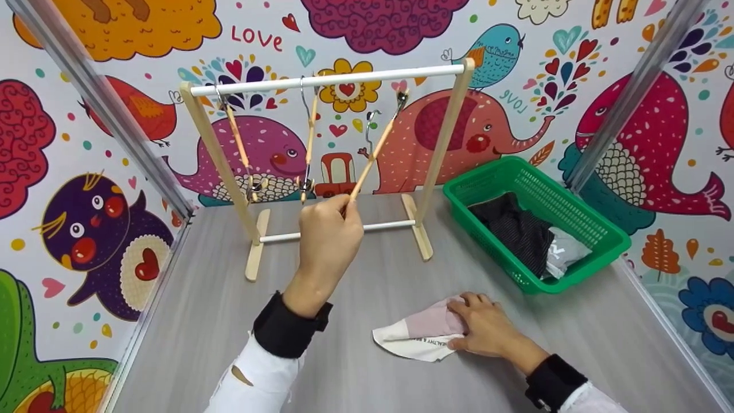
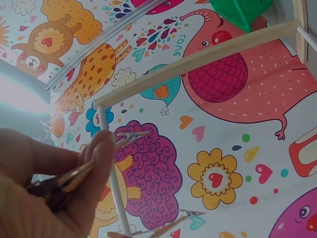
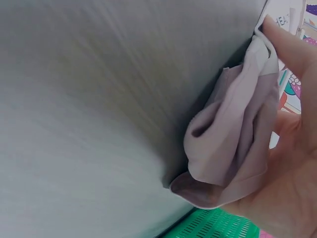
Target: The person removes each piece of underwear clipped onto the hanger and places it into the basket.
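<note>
My left hand (image 1: 331, 235) grips one end of a wooden clip hanger (image 1: 378, 146) in front of the rack. The hanger slants up to the right, a metal clip at its far end, its hook below the top bar. In the left wrist view, thumb and fingers (image 2: 101, 153) pinch the hanger. Low at the right, my right hand (image 1: 487, 327) holds a folded pink and white cloth (image 1: 433, 320) with printed lettering against the table. The right wrist view shows the cloth (image 3: 228, 139) bunched in folds between thumb and fingers.
A wooden rack (image 1: 450, 135) with a white top bar (image 1: 355, 77) stands at the back. Two more clip hangers hang from it, one being this hanger (image 1: 236, 135) at the left. At right, a green basket (image 1: 610, 244) holds a dark striped cloth (image 1: 516, 229) and a grey one (image 1: 565, 252).
</note>
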### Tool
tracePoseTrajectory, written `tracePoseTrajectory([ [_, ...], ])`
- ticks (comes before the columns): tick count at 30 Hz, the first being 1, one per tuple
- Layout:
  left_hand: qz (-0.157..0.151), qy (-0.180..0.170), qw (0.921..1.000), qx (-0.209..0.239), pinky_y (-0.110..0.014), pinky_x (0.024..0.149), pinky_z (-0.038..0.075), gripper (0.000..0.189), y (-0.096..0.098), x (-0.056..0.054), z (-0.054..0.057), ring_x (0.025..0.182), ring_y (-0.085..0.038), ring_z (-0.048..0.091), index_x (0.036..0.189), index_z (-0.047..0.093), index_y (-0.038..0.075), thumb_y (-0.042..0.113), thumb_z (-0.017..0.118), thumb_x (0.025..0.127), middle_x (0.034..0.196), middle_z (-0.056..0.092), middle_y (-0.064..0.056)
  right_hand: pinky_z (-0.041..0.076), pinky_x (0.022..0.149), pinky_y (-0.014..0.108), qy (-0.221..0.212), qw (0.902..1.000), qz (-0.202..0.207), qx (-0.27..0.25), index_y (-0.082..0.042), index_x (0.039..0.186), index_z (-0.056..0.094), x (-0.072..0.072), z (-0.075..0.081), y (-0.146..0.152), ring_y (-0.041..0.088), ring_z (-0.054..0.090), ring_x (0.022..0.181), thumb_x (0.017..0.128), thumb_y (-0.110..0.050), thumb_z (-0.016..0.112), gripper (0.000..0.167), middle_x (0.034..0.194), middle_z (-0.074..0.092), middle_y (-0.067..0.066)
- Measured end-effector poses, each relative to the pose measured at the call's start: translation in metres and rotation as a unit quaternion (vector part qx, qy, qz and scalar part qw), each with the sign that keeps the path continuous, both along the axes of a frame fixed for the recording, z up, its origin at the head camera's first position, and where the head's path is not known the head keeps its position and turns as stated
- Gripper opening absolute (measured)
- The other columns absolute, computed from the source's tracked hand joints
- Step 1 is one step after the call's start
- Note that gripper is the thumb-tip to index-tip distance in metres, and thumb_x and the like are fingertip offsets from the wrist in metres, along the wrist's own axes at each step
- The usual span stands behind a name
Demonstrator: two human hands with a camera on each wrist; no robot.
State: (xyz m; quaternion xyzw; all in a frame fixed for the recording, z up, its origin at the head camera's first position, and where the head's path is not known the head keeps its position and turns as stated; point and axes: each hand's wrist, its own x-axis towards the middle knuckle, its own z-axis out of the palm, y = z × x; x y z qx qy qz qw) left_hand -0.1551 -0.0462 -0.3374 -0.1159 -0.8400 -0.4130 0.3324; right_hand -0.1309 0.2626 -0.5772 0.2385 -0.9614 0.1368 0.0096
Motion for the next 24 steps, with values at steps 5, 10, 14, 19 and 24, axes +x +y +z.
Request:
tracePoseTrajectory([
  [5,0.010,-0.019,0.9997,0.009,-0.038,0.059,0.060,0.011,0.006,-0.005,0.013,0.066,-0.025,0.072,0.094,0.080,-0.007,-0.005,0.070,0.094,0.082,0.077,-0.017,0.050,0.082,0.061,-0.009,0.9999,-0.003,-0.014,-0.005,0.131,0.070,0.001,0.001,-0.003,0.036,0.057,0.108,0.080,-0.035,0.089,0.063,0.118,0.064,0.016],
  [10,0.016,-0.047,0.9987,0.015,-0.039,0.065,0.061,0.012,0.011,-0.013,0.027,0.072,-0.027,0.074,0.096,0.080,-0.007,-0.003,0.069,0.096,0.085,0.077,-0.018,0.052,0.074,0.050,0.007,0.9993,0.010,-0.034,-0.002,0.119,0.073,0.001,0.000,-0.003,0.028,0.057,0.095,0.082,-0.019,0.088,0.043,0.103,0.064,0.008],
  [14,0.021,-0.066,0.9974,0.017,-0.036,0.062,0.058,0.015,0.015,-0.019,0.038,0.070,-0.026,0.072,0.096,0.080,-0.008,-0.001,0.067,0.098,0.084,0.077,-0.019,0.052,0.069,0.044,0.025,0.9983,0.015,-0.050,-0.002,0.111,0.073,0.003,0.000,-0.003,0.024,0.057,0.087,0.082,-0.011,0.086,0.033,0.097,0.063,0.005],
  [19,0.033,-0.078,0.9961,0.022,-0.034,0.056,0.049,0.019,0.016,-0.028,0.049,0.065,-0.024,0.066,0.092,0.080,-0.006,0.000,0.064,0.100,0.080,0.076,-0.016,0.054,0.072,0.041,0.026,0.9959,0.010,-0.087,-0.002,0.110,0.074,0.005,0.004,-0.004,0.021,0.059,0.088,0.084,-0.006,0.083,0.028,0.096,0.063,0.003],
  [24,0.035,-0.091,0.9949,0.023,-0.038,0.061,0.051,0.022,0.017,-0.036,0.052,0.068,-0.024,0.066,0.089,0.081,-0.005,-0.002,0.061,0.099,0.078,0.076,-0.015,0.055,0.075,0.039,0.029,0.9923,0.010,-0.120,-0.001,0.111,0.074,0.007,0.013,-0.005,0.020,0.060,0.091,0.084,-0.002,0.082,0.028,0.098,0.064,0.003],
])
